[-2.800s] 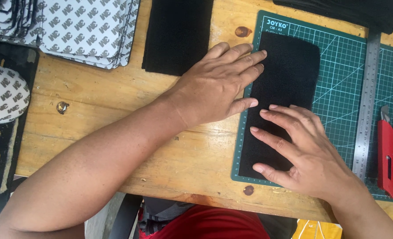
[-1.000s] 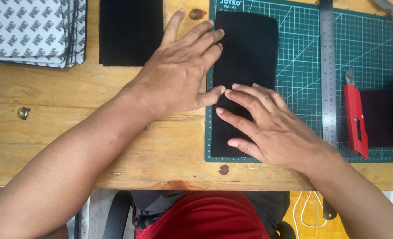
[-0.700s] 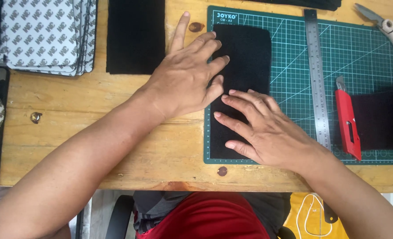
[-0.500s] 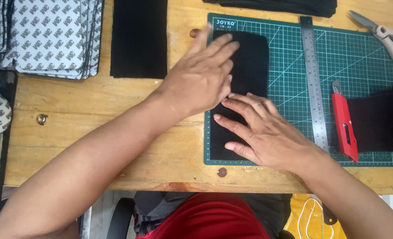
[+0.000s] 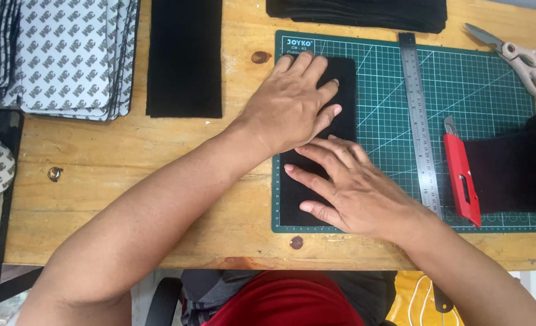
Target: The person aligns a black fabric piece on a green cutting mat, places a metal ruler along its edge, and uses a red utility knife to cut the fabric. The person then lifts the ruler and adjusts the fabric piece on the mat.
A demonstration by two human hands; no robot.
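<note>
I am pressing a black rectangular felt-like sheet flat against the left side of a green gridded cutting mat, so that it is lying smooth and square on the grid. My left hand is lying palm down on the sheet's upper half, fingers spread slightly and pointing away from me, forearm crossing the pale wooden workbench. My right hand is lying flat on the lower half, fingers splayed and pointing left, just beneath the left hand. Neither hand is pinching anything. A steel ruler and a red utility knife are lying just right of the sheet, within reach.
</note>
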